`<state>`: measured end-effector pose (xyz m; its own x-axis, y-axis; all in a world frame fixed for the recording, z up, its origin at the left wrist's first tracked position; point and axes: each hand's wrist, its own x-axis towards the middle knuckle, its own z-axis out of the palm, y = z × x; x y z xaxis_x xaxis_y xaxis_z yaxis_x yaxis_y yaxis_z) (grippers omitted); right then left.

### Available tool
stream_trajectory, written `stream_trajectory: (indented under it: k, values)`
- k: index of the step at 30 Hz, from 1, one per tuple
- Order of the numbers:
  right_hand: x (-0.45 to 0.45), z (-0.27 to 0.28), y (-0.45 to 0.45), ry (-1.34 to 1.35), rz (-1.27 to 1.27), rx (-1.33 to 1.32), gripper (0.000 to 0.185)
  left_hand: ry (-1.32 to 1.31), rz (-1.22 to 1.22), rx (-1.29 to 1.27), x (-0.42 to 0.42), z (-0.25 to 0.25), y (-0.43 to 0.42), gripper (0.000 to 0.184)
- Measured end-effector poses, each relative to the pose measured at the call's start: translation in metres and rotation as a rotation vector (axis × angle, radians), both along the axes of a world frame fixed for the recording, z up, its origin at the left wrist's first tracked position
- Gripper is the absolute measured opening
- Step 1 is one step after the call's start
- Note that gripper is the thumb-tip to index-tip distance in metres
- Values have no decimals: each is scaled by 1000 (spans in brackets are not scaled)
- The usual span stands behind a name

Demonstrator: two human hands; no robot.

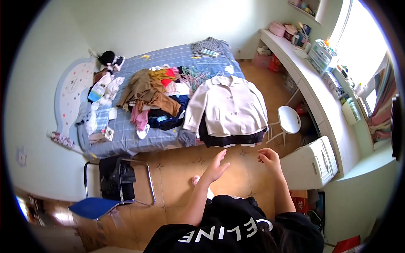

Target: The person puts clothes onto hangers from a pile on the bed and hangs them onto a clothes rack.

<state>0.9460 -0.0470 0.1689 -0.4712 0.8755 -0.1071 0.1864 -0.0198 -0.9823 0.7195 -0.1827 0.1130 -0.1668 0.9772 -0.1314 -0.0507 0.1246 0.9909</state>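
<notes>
A light coat (pixel 230 105) lies spread at the near right corner of the bed (pixel 168 55), its collar turned away from the person. Under it, a dark garment (pixel 211 135) shows along the lower edge, between the coat and the hands. Directly to the left is a big heap of clothes (pixel 145 90), mostly brown at the top, and behind it a tangle of hangers (pixel 196 76) lies next to the collar. To the right of the bed stands a white stool (pixel 289 119); closer to the person, a white suitcase (pixel 310 165) takes the floor space just beside the right arm. Further right, a long desk (pixel 291 63) runs below the window. At the left, a chair (pixel 93 206) carries a black bag (pixel 119 176).

Both forearms reach forward, well apart. The left hand (pixel 217 166) is near the coat without touching, its thumb and fingers apart. The right hand (pixel 268 157) has curled fingers; whether their tips meet the thumb, I cannot tell.
</notes>
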Motion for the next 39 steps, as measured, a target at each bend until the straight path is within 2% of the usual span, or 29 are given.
stream_trajectory:
  k: [6, 11, 14, 17, 21, 27, 30, 32, 33, 35, 36, 39]
  values:
    - [-45, -16, 55, 8, -94, -68, 13, -43, -102, -11, -62, -5, 74, 67]
    - [-111, -9, 111, 32, -96, -85, 13, -54, -24, 1, -138, 5, 153, 55]
    - [-131, -24, 135, 45, -102, -105, 14, -82, -26, -23, -170, -18, 199, 51]
    - [-134, -43, 156, 16, -142, -157, 14, -109, -67, -50, -182, -9, 226, 49]
    - [-136, -66, 193, -73, -195, -244, 14, -160, -124, -134, -195, -29, 266, 47]
    - [-151, -89, 314, -96, -188, -343, 16, -194, -52, -218, -202, -65, 366, 44]
    - [-163, -117, 402, -120, -81, -317, 15, -282, 57, -322, -196, -83, 425, 42]
    - [-177, -148, 466, -110, -28, -303, 15, -287, 106, -317, -190, -118, 461, 41]
    - [-184, -172, 498, -121, -31, -309, 15, -308, 125, -339, -189, -115, 479, 41]
    - [-207, -206, 561, -302, 20, -211, 14, -373, 212, -435, -186, -112, 513, 41]
    - [-218, -235, 590, -355, 40, -130, 14, -393, 242, -399, -182, -137, 521, 40]
    - [-268, -307, 678, -486, 135, 208, 20, -461, 349, -512, -183, -156, 552, 39]
